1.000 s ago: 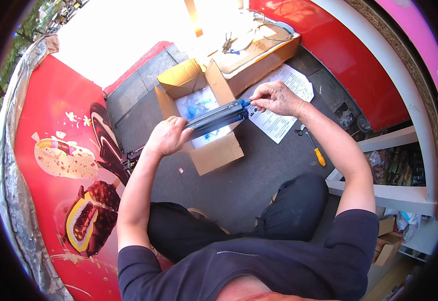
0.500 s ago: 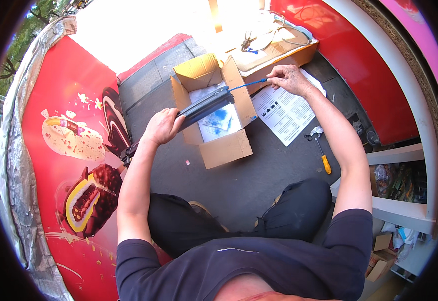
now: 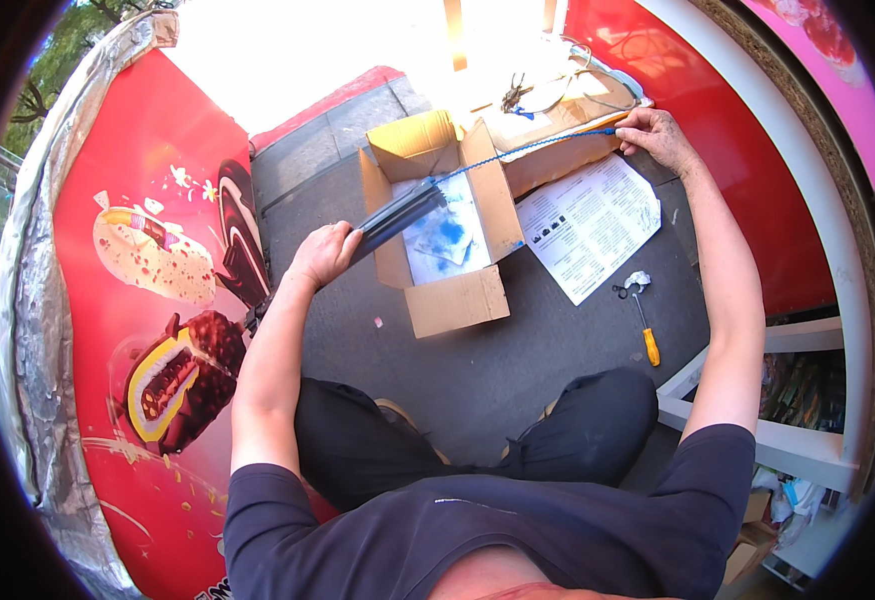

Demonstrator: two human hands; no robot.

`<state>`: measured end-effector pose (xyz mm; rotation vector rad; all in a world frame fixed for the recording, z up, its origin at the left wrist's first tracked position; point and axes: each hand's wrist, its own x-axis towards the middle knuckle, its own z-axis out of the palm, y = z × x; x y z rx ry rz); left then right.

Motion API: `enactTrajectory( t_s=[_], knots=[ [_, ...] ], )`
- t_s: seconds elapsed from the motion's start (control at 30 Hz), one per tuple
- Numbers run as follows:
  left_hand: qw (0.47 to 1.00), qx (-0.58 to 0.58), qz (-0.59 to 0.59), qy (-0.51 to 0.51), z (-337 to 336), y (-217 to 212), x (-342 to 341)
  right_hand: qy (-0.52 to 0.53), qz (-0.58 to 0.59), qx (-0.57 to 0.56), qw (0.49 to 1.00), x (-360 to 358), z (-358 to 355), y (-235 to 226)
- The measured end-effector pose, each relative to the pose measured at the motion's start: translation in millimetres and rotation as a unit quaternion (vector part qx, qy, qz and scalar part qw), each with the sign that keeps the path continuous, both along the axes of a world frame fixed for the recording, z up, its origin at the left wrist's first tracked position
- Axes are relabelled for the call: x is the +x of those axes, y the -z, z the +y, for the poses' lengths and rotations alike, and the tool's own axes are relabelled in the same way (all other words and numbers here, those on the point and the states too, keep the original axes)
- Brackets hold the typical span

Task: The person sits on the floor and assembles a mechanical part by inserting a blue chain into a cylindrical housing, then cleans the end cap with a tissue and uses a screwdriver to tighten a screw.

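Dark floor [image 3: 477, 370] beneath; hands [image 3: 325, 252] [image 3: 659, 138] grip a dark bar [image 3: 397, 217], left, and apparently a blue cord [image 3: 527, 150], right, now drawn longer.

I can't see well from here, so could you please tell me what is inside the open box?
Blue-stained white sheeting shows inside the box. The dark bar in the left hand hides part of it; anything under the sheeting cannot be seen.

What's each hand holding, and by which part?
Left hand: long dark grey bar, by its lower left end. Right hand: thin blue twisted strip, by its outer end.
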<state>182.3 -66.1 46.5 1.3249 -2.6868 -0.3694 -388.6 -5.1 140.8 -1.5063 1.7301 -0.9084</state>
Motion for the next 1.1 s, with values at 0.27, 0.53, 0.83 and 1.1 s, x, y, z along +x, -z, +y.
enactTrajectory(
  t_s=[0.27, 0.53, 0.83, 1.1],
  knots=[
    [0.999, -0.001, -0.012, -0.043, -6.6, 8.1, 9.2, 0.004, -0.020, -0.096, 0.995, -23.0, -11.3, -25.9],
    [0.996, 0.017, 0.016, -0.082, -12.0, 10.9, 19.3, 0.001, -0.055, -0.146, 0.988, -32.5, -28.7, -43.6],
    [0.993, 0.039, 0.021, -0.111, -10.6, 12.4, 32.2, -0.007, -0.143, -0.166, 0.976, -48.2, -38.0, -35.5],
    [0.992, 0.047, 0.021, -0.114, -11.6, 18.2, 35.8, -0.001, -0.147, -0.176, 0.973, -38.2, -42.6, -40.3]
  ],
)
